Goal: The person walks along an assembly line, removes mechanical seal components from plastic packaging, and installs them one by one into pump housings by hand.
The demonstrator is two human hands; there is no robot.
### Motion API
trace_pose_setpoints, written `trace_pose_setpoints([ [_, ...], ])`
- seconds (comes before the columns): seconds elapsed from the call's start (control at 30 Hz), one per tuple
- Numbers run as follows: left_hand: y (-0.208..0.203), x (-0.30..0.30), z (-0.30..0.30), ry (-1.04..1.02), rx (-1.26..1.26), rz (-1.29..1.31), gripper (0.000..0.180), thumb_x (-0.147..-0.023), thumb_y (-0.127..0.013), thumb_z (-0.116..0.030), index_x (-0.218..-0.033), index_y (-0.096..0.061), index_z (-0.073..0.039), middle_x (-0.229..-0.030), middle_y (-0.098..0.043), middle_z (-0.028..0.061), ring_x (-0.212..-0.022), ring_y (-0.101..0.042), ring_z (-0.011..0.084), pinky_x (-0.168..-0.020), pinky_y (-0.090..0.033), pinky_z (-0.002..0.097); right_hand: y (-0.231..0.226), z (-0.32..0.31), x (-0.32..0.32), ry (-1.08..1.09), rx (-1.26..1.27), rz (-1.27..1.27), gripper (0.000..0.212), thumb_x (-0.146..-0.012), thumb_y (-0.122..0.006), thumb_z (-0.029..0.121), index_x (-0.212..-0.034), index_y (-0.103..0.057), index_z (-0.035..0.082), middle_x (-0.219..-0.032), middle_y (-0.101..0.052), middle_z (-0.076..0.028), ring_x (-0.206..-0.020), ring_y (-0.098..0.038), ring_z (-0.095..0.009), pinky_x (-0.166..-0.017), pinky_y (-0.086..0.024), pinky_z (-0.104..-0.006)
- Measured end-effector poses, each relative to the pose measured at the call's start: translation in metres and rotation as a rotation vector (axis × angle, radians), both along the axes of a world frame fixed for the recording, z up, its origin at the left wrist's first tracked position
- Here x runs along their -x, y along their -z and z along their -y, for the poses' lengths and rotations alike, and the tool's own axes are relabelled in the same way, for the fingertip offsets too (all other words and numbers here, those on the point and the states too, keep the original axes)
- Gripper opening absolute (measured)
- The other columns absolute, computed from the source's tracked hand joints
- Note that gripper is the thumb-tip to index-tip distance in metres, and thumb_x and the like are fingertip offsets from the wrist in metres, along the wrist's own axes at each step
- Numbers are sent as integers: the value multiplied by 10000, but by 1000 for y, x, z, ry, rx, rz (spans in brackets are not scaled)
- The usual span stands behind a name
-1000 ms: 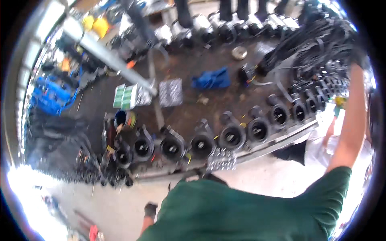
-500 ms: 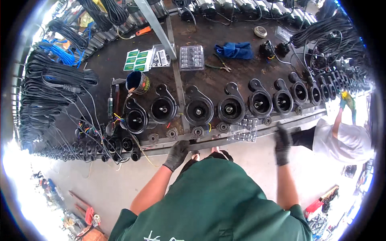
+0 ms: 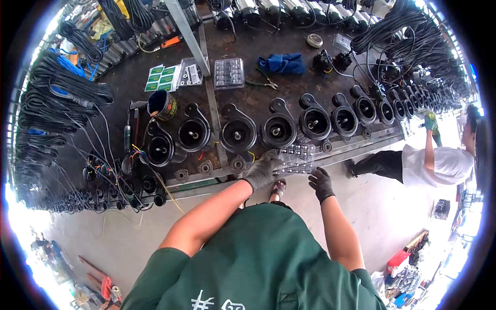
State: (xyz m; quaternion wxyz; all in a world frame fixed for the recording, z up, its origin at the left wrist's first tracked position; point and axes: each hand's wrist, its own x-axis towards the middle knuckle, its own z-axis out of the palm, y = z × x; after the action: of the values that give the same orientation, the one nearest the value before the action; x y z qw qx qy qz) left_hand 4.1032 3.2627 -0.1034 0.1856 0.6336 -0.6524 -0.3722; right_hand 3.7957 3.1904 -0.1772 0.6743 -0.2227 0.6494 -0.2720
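My left hand (image 3: 262,173), in a dark grey glove, reaches over the bench's front edge. Its fingers are closed at the left edge of a clear blister tray (image 3: 299,158) holding small shiny metal parts in rows. A small round flange (image 3: 269,155) lies partly behind that hand. My right hand (image 3: 321,184), also gloved, is held off the tray's lower right side, fingers apart and nothing in them. Just behind the tray stands a black pump housing (image 3: 278,145) with a metal shaft inside; more such housings, including one further left (image 3: 238,147), form a curved row.
Flanges (image 3: 205,167) lie along the bench edge. Further back are a second blister tray (image 3: 229,74), pliers (image 3: 268,84), a blue cloth (image 3: 282,63) and a tin (image 3: 163,105). A metal post (image 3: 188,36) rises from the bench. Black cable coils (image 3: 67,88) crowd the left. A co-worker (image 3: 434,163) stands at right.
My left hand has moved right along the bench edge to the blister tray. The right hand has come left and lower, closer to the tray. The view has shifted slightly.
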Motion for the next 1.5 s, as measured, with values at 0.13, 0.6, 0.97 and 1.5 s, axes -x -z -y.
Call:
trace_pose_setpoints([
  [0.13, 54, 35, 25, 34, 69, 199, 656, -811, -764, -239, -1426, -580, -105, -1291, -586, 187, -1294, -522, 374, -1129, -424, 467, 14, 24, 17, -130, -16, 95, 361, -935, -731, 204, -1280, -629, 169, -947, -664, 20, -814, -660, -157, -651, -512, -320],
  [0.6, 33, 60, 15, -60, 117, 292, 650, -794, -810, -153, -1407, -595, -157, -1414, -529, 158, -1309, -524, 380, -1115, -459, 481, 61, 70, 2, -541, 345, -174, 384, -857, -827, 175, -1139, -682, -40, -984, -740, -124, -814, -661, -216, -782, -545, -364],
  [0.97, 68, 69, 6, -261, 315, 275, 415, -768, -728, -21, -1159, -593, -41, -1233, -583, 232, -1120, -594, 390, -978, -506, 459, 27, 68, -15, -554, 109, 115, 278, -859, -731, 94, -1116, -688, -4, -1029, -743, -112, -874, -665, -254, -806, -535, -377],
  [1.5, -52, 90, 11, -235, -172, -338, 491, -730, -910, -190, -1099, -628, -34, -966, -689, 105, -863, -670, 205, -817, -567, 381, -75, 52, 14, -438, -195, 1272, 1106, -678, -805, 248, -1641, -281, 103, -1602, -414, -269, -1446, -447, -473, -1193, -375, -632],
])
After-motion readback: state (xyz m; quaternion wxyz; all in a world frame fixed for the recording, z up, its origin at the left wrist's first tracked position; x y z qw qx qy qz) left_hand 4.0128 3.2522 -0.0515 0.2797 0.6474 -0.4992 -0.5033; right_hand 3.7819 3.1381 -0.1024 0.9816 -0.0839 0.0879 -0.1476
